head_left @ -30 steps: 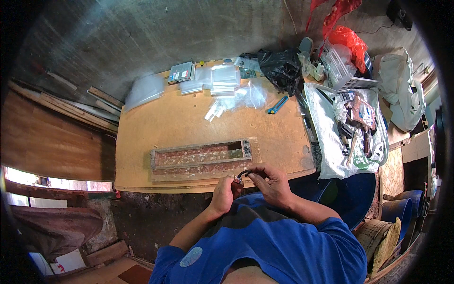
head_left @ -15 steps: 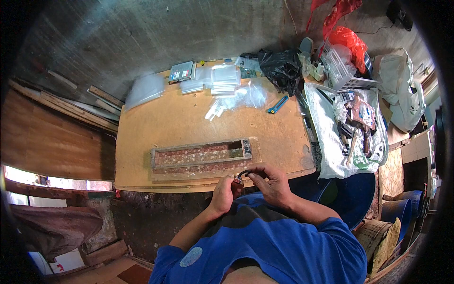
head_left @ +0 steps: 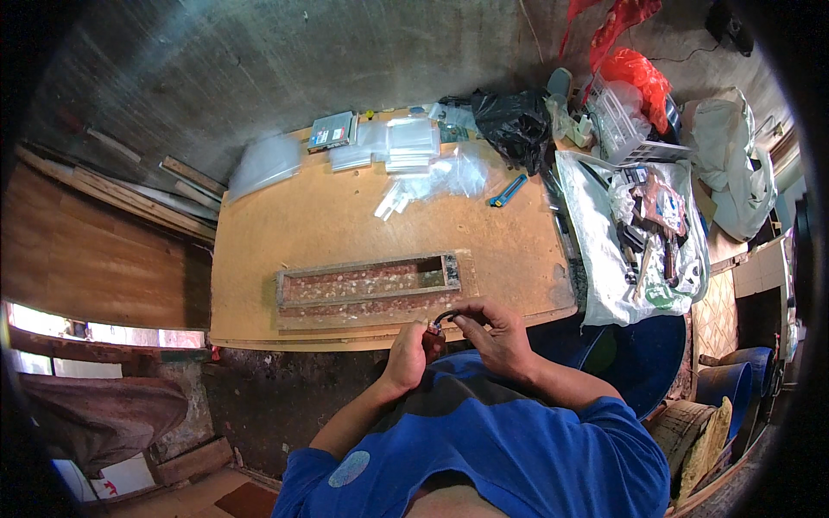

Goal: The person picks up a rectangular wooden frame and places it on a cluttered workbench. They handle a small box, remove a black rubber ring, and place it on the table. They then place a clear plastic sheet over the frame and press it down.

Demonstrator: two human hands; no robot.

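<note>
Over the table's near edge, close to my body, both hands are drawn together. My left hand [head_left: 406, 356] is closed around a small reddish-brown piece [head_left: 433, 346], mostly covered by its fingers. Between thumb and fingers, my right hand [head_left: 499, 337] pinches a thin black curved piece [head_left: 446, 317] that reaches toward the left hand. Whether the two pieces are joined I cannot make out. Just beyond the hands, a long narrow wooden frame [head_left: 363, 300] with a worn reddish bottom lies on the wooden table [head_left: 345, 229].
Stacks of clear plastic bags [head_left: 410, 145] lie along the far side by a flat box [head_left: 332, 131]. A blue utility knife [head_left: 508, 191] and black plastic bag [head_left: 514, 129] are right of them. A white sack [head_left: 604, 276] bearing tools adjoins the right edge; blue barrels [head_left: 643, 363] stand below.
</note>
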